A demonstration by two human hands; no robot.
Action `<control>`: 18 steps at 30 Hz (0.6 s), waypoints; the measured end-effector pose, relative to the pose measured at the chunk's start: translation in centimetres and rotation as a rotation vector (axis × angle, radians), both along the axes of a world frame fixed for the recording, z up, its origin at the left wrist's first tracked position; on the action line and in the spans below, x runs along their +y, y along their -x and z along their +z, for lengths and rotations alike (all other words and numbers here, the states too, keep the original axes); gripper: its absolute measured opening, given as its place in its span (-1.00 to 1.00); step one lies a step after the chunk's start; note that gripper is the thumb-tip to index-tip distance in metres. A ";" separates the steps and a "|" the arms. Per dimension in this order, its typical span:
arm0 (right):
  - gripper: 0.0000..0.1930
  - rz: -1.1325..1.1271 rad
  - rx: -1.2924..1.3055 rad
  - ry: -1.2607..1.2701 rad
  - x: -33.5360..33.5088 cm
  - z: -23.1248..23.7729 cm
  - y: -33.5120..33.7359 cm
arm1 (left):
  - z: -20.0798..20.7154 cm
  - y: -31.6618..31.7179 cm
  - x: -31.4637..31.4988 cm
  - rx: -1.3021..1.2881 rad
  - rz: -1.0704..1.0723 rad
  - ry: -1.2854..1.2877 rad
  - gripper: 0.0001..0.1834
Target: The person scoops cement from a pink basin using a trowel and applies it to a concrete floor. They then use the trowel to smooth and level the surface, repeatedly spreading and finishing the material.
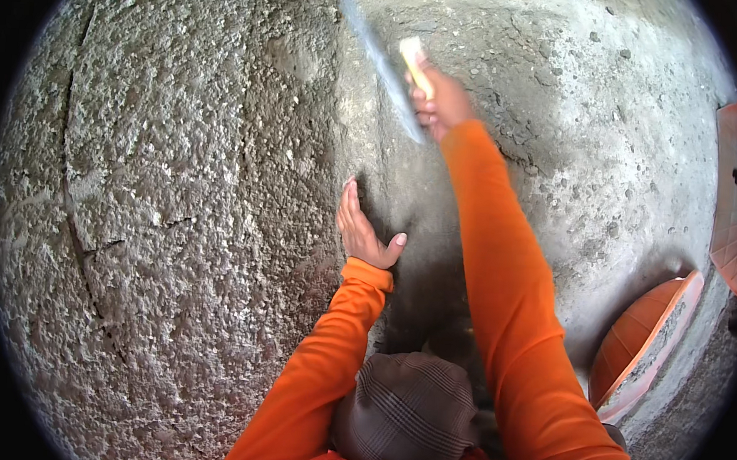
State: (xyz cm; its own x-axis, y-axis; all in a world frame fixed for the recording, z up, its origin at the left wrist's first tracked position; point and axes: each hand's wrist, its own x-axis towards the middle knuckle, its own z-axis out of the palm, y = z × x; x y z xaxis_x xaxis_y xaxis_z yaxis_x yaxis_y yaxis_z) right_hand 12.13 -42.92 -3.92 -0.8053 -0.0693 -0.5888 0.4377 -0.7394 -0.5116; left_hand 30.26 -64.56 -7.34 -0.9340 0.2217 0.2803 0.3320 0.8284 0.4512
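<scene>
High in the middle, my right hand [444, 99] is wrapped around the pale yellow handle of a plastering trowel [381, 64]. Its long grey blade shows nearly edge-on, smeared by motion, close to the grey plastered surface [425, 183]. Whether the blade touches the plaster I cannot tell. Lower and to the left, my left hand [367, 232] is open, fingers stretched and thumb apart. It holds nothing and lies at the border between the smoother plaster and a darker, coarse band [285, 142]. Orange sleeves cover both of my arms.
Rough, pebbly grey wall [152, 219] with a dark crack fills the left side. An orange basin [646, 340] with a cement-smeared rim sits at the lower right, a second orange pan [730, 203] beyond it. Rounded grey plaid cloth [409, 415] bulges between my forearms.
</scene>
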 end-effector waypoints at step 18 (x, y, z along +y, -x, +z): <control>-0.50 0.015 0.253 -0.201 -3.8 -2.8 -0.4 | 0.2 0.4 0.1 0.006 -0.004 -0.013 0.25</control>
